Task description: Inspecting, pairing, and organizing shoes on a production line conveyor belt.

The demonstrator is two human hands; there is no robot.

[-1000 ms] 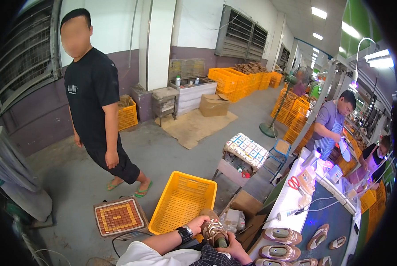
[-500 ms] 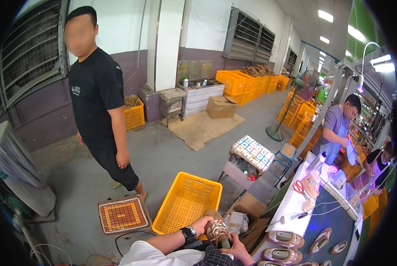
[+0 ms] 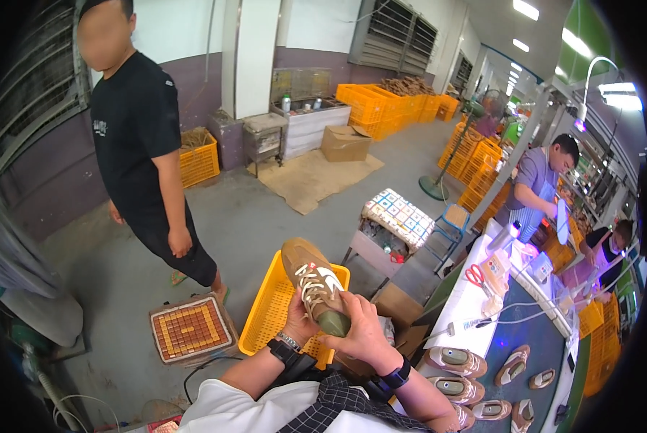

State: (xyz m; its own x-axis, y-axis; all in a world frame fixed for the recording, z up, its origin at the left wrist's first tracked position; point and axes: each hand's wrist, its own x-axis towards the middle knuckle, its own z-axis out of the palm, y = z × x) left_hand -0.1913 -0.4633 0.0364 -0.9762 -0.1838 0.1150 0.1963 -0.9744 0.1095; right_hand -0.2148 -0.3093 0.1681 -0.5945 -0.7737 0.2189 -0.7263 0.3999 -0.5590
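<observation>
A brown sneaker (image 3: 316, 285) with cream laces and a white side stripe is in both my hands, toe pointing up and away. An olive-green shoe last (image 3: 333, 322) sticks out of its opening. My left hand (image 3: 300, 322) wraps round the sneaker's left side near the heel. From the right, my right hand (image 3: 363, 333) grips the heel end, its fingers by the last. Below and behind the sneaker is a yellow plastic crate (image 3: 262, 317). To my right, several similar sneakers (image 3: 457, 361) sit on a dark conveyor belt (image 3: 486, 393).
A person in black (image 3: 139, 137) stands at the left beside a beaded seat mat (image 3: 191, 330). Right of the crate stands a stool with a patterned cushion (image 3: 398, 220). Red scissors (image 3: 475, 274) lie on a white bench (image 3: 457, 310). Another person (image 3: 540, 177) works farther along.
Both hands have lifted the sneaker up and left, over the crate, and its toe and upper now show fully. The view has shifted slightly, showing more sneakers on the belt.
</observation>
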